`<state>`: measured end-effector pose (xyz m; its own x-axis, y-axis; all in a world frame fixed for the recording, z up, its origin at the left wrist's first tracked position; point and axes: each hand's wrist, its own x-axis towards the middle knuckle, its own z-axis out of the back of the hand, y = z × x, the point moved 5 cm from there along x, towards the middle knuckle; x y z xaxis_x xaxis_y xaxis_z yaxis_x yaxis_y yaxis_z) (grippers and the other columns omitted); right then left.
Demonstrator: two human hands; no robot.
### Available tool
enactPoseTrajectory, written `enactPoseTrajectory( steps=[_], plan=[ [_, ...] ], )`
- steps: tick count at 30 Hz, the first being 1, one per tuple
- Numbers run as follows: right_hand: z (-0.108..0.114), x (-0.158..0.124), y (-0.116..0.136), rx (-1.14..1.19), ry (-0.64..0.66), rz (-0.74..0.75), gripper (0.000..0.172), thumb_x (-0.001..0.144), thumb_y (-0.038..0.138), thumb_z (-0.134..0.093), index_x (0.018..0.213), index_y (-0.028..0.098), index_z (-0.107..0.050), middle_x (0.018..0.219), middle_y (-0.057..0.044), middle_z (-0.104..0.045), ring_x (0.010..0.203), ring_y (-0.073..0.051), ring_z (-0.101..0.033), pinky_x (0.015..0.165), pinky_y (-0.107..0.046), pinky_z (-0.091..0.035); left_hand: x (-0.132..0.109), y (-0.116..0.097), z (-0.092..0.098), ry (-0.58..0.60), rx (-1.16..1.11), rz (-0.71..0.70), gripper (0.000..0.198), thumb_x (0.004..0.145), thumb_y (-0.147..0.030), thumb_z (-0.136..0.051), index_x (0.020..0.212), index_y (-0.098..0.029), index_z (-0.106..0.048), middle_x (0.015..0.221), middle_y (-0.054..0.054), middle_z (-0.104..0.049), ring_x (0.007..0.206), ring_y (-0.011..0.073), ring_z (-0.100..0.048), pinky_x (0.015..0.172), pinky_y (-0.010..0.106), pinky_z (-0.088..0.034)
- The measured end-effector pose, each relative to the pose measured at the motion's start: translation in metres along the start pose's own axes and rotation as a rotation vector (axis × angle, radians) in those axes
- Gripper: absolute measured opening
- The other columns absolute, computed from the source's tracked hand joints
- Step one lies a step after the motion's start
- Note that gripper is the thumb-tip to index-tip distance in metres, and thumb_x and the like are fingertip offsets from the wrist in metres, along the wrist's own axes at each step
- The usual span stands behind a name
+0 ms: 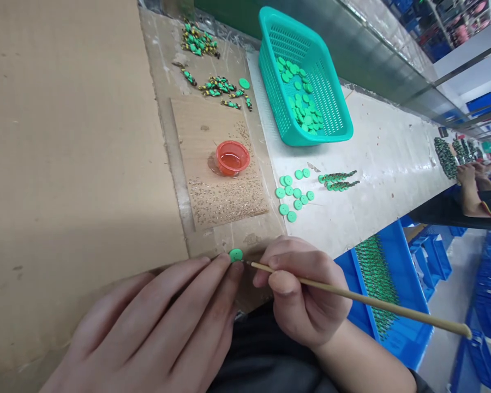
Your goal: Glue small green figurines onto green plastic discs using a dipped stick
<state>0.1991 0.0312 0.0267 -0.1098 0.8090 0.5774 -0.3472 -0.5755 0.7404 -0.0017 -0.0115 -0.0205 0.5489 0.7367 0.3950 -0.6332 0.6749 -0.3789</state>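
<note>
At the table's near edge, the fingertips of my left hand (167, 322) hold a round green disc (236, 255) with small holes, like a button. My left fingers are pressed together, and the thumb is hidden. My right hand (306, 289) is closed in a pen-like grip around a thin wooden-handled brush (372, 307). The brush's dark, narrow tip points left, right beside the disc; I cannot tell whether they touch. Beyond my hands, a small red cup (232, 158) of liquid stands on a speckled board (204, 128).
A teal basket (339, 128) of green discs stands at the back. Loose green discs (288, 190) and two rows of discs with dark figures (339, 177) lie nearer. Small green-and-black figures (198, 39) are piled at the back left. A blue bin (405, 284) sits at right; another person's hands (468, 174) work farther along.
</note>
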Motion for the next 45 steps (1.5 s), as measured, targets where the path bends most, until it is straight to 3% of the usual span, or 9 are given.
enactPoseTrajectory(
  steps=[9,16,25,40,45],
  plan=[
    [-0.0010,0.0004,0.0008,-0.024,0.042,-0.006,0.013,0.121,0.025,-0.069,0.109,0.020,-0.071,0.082,-0.001,-0.078,0.069,-0.015,-0.075,0.065,-0.031,-0.066,-0.0011,-0.0012,0.0009,-0.019,-0.004,-0.016,0.043,0.116,-0.039,-0.058,0.155,-0.031,-0.074,0.176,0.002,-0.069,0.153,0.0333,-0.074,0.126,0.059,-0.058],
    [-0.0015,0.0010,0.0003,-0.013,0.056,-0.007,0.005,0.119,0.019,-0.069,0.115,0.020,-0.072,0.084,-0.001,-0.078,0.071,-0.017,-0.076,0.065,-0.030,-0.067,0.0014,-0.0005,0.0009,-0.014,-0.003,-0.013,0.048,0.117,-0.042,-0.060,0.163,-0.029,-0.070,0.175,0.002,-0.070,0.152,0.0327,-0.074,0.124,0.059,-0.059],
    [0.0007,-0.0018,-0.0018,0.027,-0.022,-0.032,0.007,0.121,0.025,-0.068,0.120,0.021,-0.073,0.082,-0.001,-0.074,0.065,-0.017,-0.072,0.061,-0.032,-0.066,-0.0002,-0.0012,-0.0005,-0.006,-0.009,0.000,0.048,0.115,-0.042,-0.064,0.162,-0.032,-0.071,0.175,0.002,-0.071,0.152,0.0340,-0.075,0.124,0.057,-0.062],
    [-0.0009,0.0001,-0.0017,0.013,0.069,-0.021,0.005,0.118,0.016,-0.068,0.117,0.020,-0.071,0.084,-0.002,-0.078,0.071,-0.017,-0.075,0.065,-0.032,-0.067,-0.0015,-0.0010,0.0016,-0.014,-0.005,0.000,0.046,0.117,-0.043,-0.063,0.161,-0.033,-0.070,0.176,0.001,-0.069,0.153,0.0328,-0.074,0.119,0.059,-0.060],
    [-0.0003,-0.0035,-0.0036,0.024,0.010,-0.024,0.007,0.120,0.027,-0.070,0.122,0.021,-0.074,0.084,-0.002,-0.077,0.069,-0.019,-0.075,0.062,-0.035,-0.068,0.0015,-0.0014,0.0004,-0.013,-0.013,0.000,0.047,0.117,-0.042,-0.063,0.163,-0.031,-0.070,0.175,0.002,-0.070,0.152,0.0330,-0.074,0.122,0.058,-0.060]
  ],
)
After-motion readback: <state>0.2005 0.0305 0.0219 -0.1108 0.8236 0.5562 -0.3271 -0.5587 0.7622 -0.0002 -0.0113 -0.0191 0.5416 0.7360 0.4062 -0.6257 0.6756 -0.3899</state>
